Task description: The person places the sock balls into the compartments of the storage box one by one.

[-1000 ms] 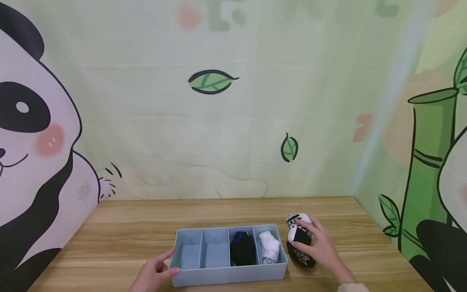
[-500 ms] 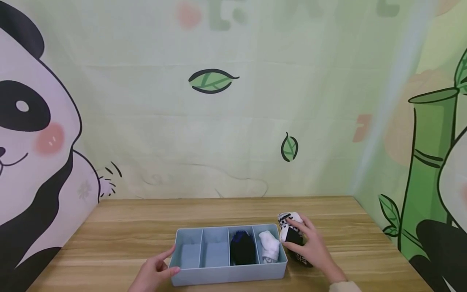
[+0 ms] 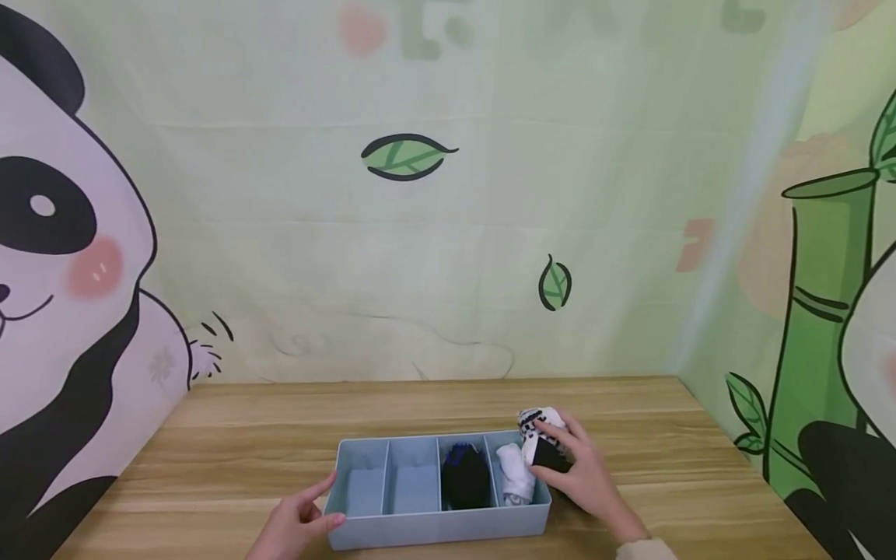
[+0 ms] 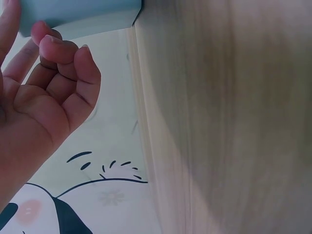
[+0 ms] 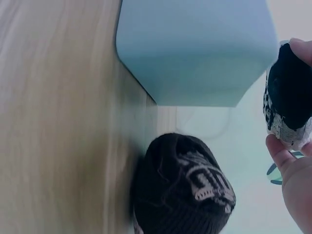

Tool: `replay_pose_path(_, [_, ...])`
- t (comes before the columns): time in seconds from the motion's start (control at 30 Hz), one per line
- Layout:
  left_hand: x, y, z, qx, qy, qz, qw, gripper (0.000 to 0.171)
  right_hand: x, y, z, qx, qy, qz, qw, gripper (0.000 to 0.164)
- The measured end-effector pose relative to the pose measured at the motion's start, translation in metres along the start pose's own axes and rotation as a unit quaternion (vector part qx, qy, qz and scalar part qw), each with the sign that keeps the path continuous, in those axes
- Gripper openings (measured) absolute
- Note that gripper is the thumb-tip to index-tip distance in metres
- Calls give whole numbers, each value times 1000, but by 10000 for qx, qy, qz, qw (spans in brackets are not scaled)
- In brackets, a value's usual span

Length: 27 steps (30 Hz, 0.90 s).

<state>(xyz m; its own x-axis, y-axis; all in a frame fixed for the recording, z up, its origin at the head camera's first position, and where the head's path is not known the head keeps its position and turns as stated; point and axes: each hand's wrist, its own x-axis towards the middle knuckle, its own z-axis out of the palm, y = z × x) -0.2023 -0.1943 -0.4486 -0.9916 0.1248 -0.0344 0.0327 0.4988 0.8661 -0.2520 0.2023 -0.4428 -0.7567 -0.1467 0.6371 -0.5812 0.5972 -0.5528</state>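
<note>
My right hand grips a rolled-up pair of black-and-white patterned socks over the right end of a light blue divided storage box. In the right wrist view the sock bundle is held up beside the box's end wall. My left hand holds the box's left end, thumb at the front corner and index finger along the side; its other fingers are curled. A white rolled sock lies in the rightmost compartment, and a black one in the compartment to its left.
On the wooden table, a black sock bundle with pale lettering stands just right of the box, mostly hidden behind my right hand in the head view. Behind the table hangs a printed cloth backdrop with pandas and bamboo.
My right hand has carried the black-and-white socks leftward, from beside the box to above its right end. My left hand and the box have stayed in place.
</note>
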Motion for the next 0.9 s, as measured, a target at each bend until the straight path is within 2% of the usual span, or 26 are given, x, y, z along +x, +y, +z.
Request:
replay_pose_path(0.2, [0, 1, 0, -20, -5, -35, 10000, 72, -1, -1, 6, 84, -101, 156, 9998, 57])
replay_pose_path(0.37, [0, 0, 0, 7, -43, 115, 9999, 72, -3, -4, 10, -38, -108, 280, 9995, 57])
replay_pose_path(0.5, [0, -2, -1, 14, -61, 179, 9998, 71, -4, -7, 13, 86, -63, 261, 9996, 57])
replay_pose_path(0.8, [1, -2, 0, 8, -35, 8, 10000, 72, -5, -9, 23, 441, -39, 168, 9989, 56])
replay_pose_path(0.9, [1, -2, 0, -5, -42, -37, 10000, 72, -4, -19, 23, 550, -25, 131, 9984, 56])
